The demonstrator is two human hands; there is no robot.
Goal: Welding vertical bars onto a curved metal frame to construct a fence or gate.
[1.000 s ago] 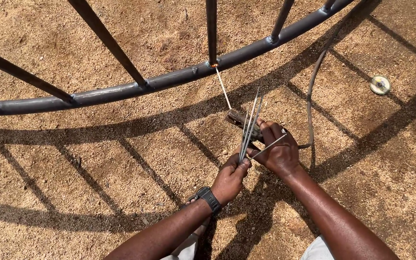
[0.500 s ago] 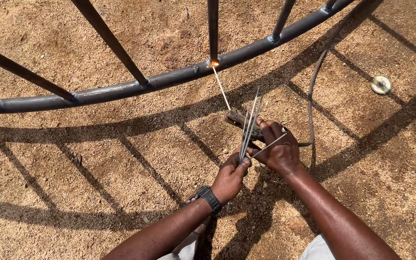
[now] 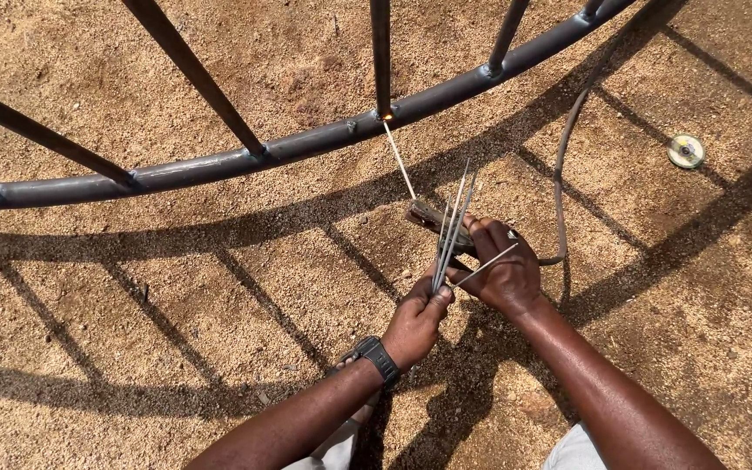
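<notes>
Welding rod tip on the ring joint, spare rods fanned in my other hand.

My right hand (image 3: 502, 274) is closed around the electrode holder (image 3: 433, 218) just below the curved steel ring (image 3: 306, 144); its welding rod (image 3: 399, 161) runs lengthwise up and slightly left, tip touching the ring where an upright bar (image 3: 381, 52) meets it. My left hand (image 3: 419, 318) pinches the spare rods (image 3: 453, 226), pointing up toward the ring. I judge they could brush the holder, or the tip could stick if my aim drifts.

Above the dark grey curved pipe (image 3: 306, 144), reddish-tan sand (image 3: 219, 52) is lying speckled. At the pipe's joint an orange glow (image 3: 386, 114) is showing. Right of the pipe, a pale green disc (image 3: 686, 151) is sitting; below it, grey rods (image 3: 453, 231) and a black wristwatch (image 3: 379, 358) are showing.
</notes>
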